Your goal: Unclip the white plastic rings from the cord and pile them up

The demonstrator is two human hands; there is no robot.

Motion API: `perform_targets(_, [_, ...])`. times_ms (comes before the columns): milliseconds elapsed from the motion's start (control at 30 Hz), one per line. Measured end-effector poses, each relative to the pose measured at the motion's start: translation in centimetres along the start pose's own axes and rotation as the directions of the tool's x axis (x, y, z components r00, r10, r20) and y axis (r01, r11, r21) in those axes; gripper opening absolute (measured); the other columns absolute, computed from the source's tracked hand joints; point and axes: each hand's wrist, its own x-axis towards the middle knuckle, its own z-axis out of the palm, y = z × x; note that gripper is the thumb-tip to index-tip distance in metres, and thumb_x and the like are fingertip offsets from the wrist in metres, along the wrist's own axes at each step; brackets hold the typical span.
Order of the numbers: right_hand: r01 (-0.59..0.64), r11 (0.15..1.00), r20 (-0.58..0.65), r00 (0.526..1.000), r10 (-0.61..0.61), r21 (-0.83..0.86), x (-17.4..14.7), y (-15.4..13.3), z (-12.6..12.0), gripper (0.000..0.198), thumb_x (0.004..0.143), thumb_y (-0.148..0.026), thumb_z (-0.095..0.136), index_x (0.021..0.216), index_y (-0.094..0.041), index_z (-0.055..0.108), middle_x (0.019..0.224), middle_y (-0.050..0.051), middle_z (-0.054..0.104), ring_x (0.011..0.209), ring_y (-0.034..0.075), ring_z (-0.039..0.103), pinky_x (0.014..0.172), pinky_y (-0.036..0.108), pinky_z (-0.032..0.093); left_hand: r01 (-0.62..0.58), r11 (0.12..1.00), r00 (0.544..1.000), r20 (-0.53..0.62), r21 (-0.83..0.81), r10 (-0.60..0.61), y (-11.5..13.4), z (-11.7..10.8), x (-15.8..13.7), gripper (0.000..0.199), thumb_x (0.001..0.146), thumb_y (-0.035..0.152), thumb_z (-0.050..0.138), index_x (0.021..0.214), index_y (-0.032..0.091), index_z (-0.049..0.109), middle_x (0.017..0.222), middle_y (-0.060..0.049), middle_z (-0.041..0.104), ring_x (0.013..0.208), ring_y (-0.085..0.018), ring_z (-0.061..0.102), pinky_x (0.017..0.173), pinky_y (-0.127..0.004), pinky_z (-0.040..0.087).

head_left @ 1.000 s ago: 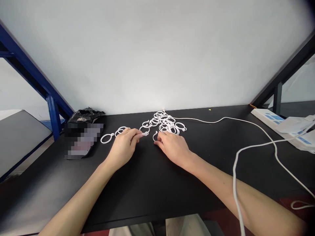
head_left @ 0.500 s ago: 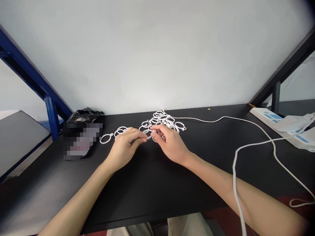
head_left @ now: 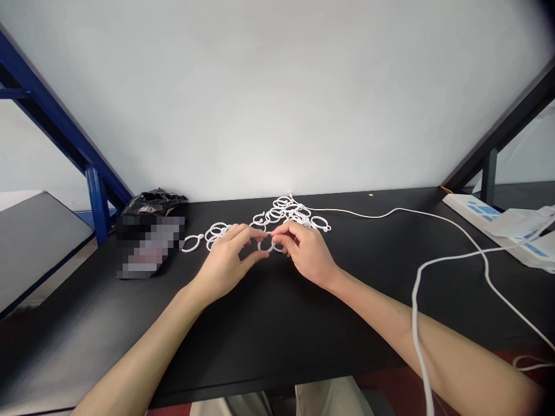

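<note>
Both hands [head_left: 222, 261] hold wht ring [head_left: 259, 245] btwn 'em.

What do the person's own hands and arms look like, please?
The left hand and right hand are bare, without gloves, watches or visible jewellery. Both forearms show no sleeves. A white cable crosses the right forearm.

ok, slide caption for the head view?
Left hand and right hand hold a thin white ring over a black tabletop, near piled white rings.

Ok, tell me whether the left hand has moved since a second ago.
Yes: the left hand has shifted slightly rightward, away from the black bag.
</note>
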Motion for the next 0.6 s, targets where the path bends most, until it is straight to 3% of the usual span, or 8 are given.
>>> perform_targets(333, [-0.001, 0.998, 0.051, 0.999, -0.002, 0.059, -0.3, 0.0, 0.0, 0.017, 0.094, -0.032, 0.055, 0.089, -0.022, 0.066, 0.081, -0.003, 0.069, 0.056, 0.008, 0.058, 0.060, 0.021, 0.049, -0.014, 1.000, 1.000, 0.027, 0.004, 0.014, -0.4, 0.2, -0.1, 0.044, 0.088, 0.036, 0.060, 0.130, 0.026, 0.051, 0.122, -0.006, 0.059, 0.107, -0.022, 0.057, 0.087, -0.037, 0.051])
perform_targets(433, [0.025, 0.999, 0.087, 0.996, -0.028, 0.042, -0.4, 0.1, 0.2, 0.020, 0.094, -0.039, 0.054, 0.103, -0.024, 0.065, 0.087, -0.002, 0.071, 0.062, 0.009, 0.061, 0.066, 0.024, 0.051, -0.051, 0.999, 0.996, 0.079, 0.005, 0.050, -0.4, 0.1, -0.1, 0.042, 0.088, 0.033, 0.058, 0.129, 0.026, 0.052, 0.120, -0.006, 0.061, 0.108, -0.022, 0.057, 0.089, -0.037, 0.050])
perform_targets(533, [0.073, 0.984, 0.048, 0.997, -0.066, -0.161, -0.2, 0.2, -0.1, 0.028, 0.094, -0.041, 0.055, 0.113, -0.023, 0.061, 0.095, 0.002, 0.070, 0.088, 0.016, 0.063, 0.083, 0.032, 0.051, -0.034, 0.997, 0.998, 0.057, 0.076, 0.030, -0.9, 0.0, 0.0, 0.038, 0.088, 0.034, 0.056, 0.125, 0.024, 0.054, 0.115, -0.007, 0.062, 0.105, -0.024, 0.057, 0.089, -0.039, 0.050])
perform_targets(600, [0.109, 0.923, 0.029, 0.994, -0.105, -0.369, 0.0, 0.5, -0.5, 0.025, 0.091, -0.041, 0.060, 0.105, -0.021, 0.065, 0.099, 0.005, 0.068, 0.101, 0.022, 0.057, 0.093, 0.039, 0.046, 0.058, 0.979, 0.998, -0.032, 0.196, -0.053, -1.7, -0.1, 0.1, 0.041, 0.089, 0.034, 0.053, 0.128, 0.021, 0.053, 0.116, -0.009, 0.061, 0.108, -0.027, 0.056, 0.091, -0.042, 0.048])
